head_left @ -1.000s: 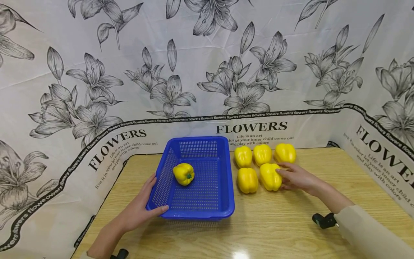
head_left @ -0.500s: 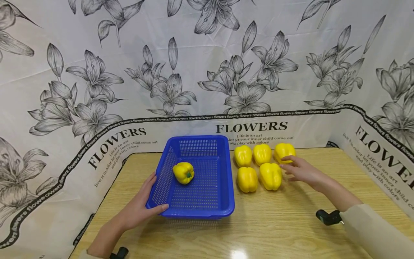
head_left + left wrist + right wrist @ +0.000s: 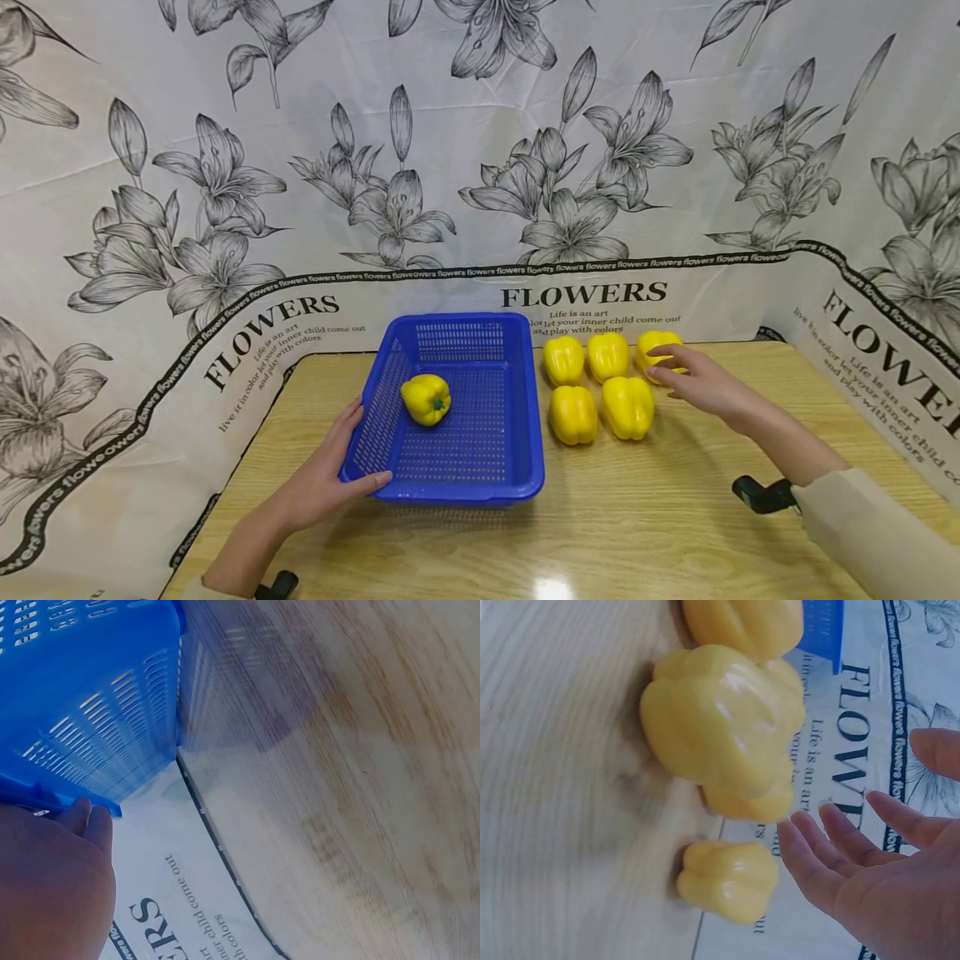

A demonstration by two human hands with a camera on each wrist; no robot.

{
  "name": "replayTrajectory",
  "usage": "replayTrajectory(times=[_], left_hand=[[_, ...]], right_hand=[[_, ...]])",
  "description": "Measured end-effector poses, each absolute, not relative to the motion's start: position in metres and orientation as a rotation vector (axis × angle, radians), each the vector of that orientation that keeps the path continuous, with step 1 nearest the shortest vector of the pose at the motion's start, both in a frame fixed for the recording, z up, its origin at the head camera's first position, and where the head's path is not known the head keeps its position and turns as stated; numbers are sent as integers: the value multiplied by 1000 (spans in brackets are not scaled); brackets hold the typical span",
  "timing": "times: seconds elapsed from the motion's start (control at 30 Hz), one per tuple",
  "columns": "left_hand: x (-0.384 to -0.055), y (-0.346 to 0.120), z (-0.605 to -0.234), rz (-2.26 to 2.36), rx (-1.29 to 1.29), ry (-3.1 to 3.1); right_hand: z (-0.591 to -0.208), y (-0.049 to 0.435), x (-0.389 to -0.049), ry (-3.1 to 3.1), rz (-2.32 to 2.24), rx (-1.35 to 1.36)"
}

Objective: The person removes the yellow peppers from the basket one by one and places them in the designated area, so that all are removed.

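A blue plastic basket [image 3: 472, 450] stands on the table with one yellow bell pepper [image 3: 425, 400] lying inside it. My left hand [image 3: 322, 483] grips the basket's left side, thumb over the rim and fingers against the outer wall. To the right of the basket, several more yellow bell peppers are set in two rows. My right hand [image 3: 701, 379] hovers above the back-right bell pepper [image 3: 657, 338], partly covering it, with its fingers spread and holding nothing. In the right wrist view, that hand [image 3: 900, 877] appears palm up beside a bell pepper [image 3: 730, 879].
The front row has two bell peppers, a left one [image 3: 573, 415] and a right one [image 3: 628, 408]. Behind them are two others, near the basket [image 3: 563, 361] and in the middle [image 3: 608, 357]. A flower-printed cloth [image 3: 480, 208] hangs around the wooden table [image 3: 637, 517].
My right hand has left the front-right bell pepper and moved back and slightly right, over the back-right one. The left hand and the basket stay in place.
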State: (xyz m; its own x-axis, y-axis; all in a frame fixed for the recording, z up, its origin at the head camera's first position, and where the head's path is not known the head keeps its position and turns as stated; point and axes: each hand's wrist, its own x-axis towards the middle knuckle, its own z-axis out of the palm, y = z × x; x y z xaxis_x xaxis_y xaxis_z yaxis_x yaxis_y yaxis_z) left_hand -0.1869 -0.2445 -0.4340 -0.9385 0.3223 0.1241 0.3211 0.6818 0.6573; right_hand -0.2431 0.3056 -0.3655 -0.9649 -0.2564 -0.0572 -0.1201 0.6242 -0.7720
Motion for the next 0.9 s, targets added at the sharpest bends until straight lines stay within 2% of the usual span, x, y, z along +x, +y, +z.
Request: replayTrajectory(times=[0.6, 0.9], left_hand=[[-187, -243, -433, 1123, 559, 2874], [-187, -243, -434, 1115, 553, 2883]], right_hand=[[-325, 250, -231, 2798, -1142, -560], [-314, 210, -237, 2785, -1149, -783]])
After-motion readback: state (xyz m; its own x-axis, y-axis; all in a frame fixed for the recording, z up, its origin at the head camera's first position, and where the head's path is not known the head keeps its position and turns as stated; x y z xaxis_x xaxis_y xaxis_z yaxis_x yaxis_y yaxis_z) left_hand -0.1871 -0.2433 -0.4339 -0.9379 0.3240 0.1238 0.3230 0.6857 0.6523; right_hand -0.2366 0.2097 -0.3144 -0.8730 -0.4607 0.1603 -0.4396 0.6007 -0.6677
